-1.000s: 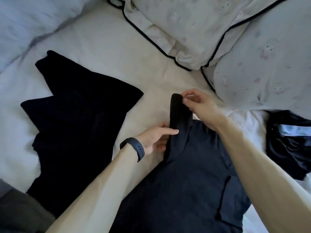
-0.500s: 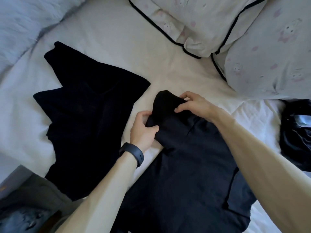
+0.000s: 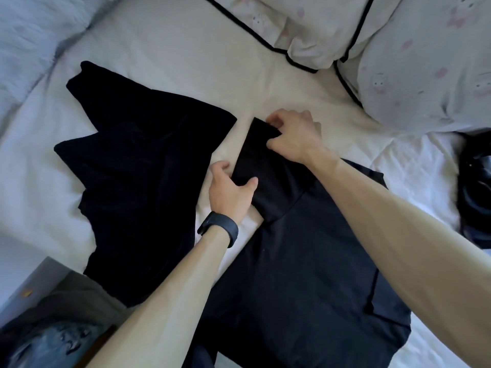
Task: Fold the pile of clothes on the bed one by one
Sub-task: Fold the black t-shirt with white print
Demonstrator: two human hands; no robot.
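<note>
A dark navy shirt (image 3: 297,282) lies spread on the white bed sheet (image 3: 186,75) in front of me, its sleeve (image 3: 263,166) stretched up and to the left. My left hand (image 3: 231,192), with a black band on the wrist, grips the lower edge of that sleeve, thumb on top. My right hand (image 3: 295,136) pinches the sleeve's far end near the cuff. A second black garment (image 3: 138,176) lies flat on the sheet to the left, apart from both hands.
Two patterned pillows (image 3: 398,62) with black piping lie at the top right. Another dark garment (image 3: 475,192) sits at the right edge. A pale duvet (image 3: 32,38) bunches at the upper left. The bed's corner and some dark fabric (image 3: 53,338) show at the bottom left.
The sleeve stood upright between my hands; now it lies flatter on the sheet, angled left. My left hand has closed on its lower edge and my right hand has moved down with the cuff.
</note>
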